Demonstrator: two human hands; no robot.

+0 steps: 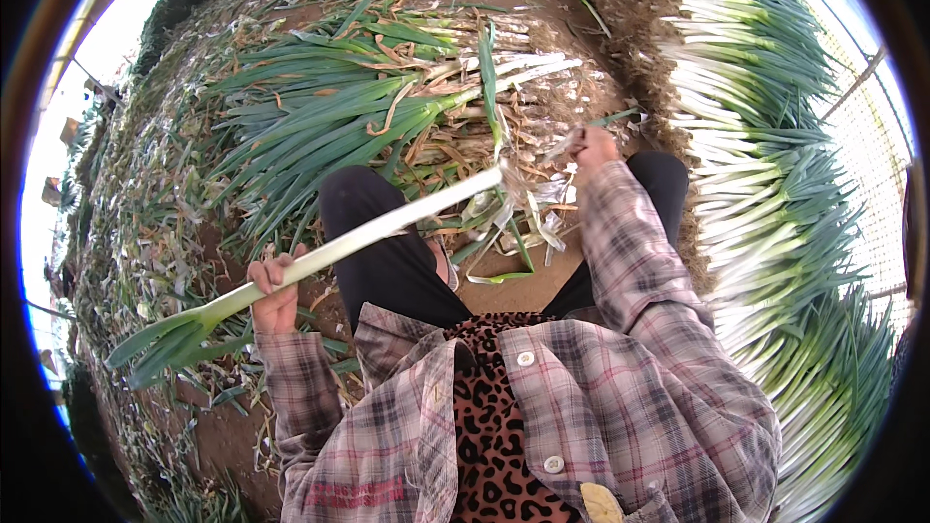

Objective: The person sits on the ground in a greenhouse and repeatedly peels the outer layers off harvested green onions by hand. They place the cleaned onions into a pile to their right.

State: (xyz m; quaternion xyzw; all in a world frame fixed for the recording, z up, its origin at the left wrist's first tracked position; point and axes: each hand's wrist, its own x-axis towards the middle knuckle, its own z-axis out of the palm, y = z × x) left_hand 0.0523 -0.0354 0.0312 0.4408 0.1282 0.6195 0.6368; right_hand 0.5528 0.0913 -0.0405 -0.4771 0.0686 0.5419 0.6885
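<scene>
My left hand (275, 292) grips a long green onion (387, 228) near its leafy end; its clean white stalk slants up to the right, with pale roots and loose skin at the tip. My right hand (592, 148), at the upper right of my lap, has its fingers closed on pale strips, apparently onion skin (562, 150), a short way from the stalk's tip. Peeled skins and leaves (513, 232) lie between my knees.
A pile of untrimmed green onions (329, 102) with dry leaves lies ahead of me. Long rows of cleaned onions (736, 136) lie along the right. Leaf scraps (145, 194) cover the ground at left. My knees (659, 194) flank the work.
</scene>
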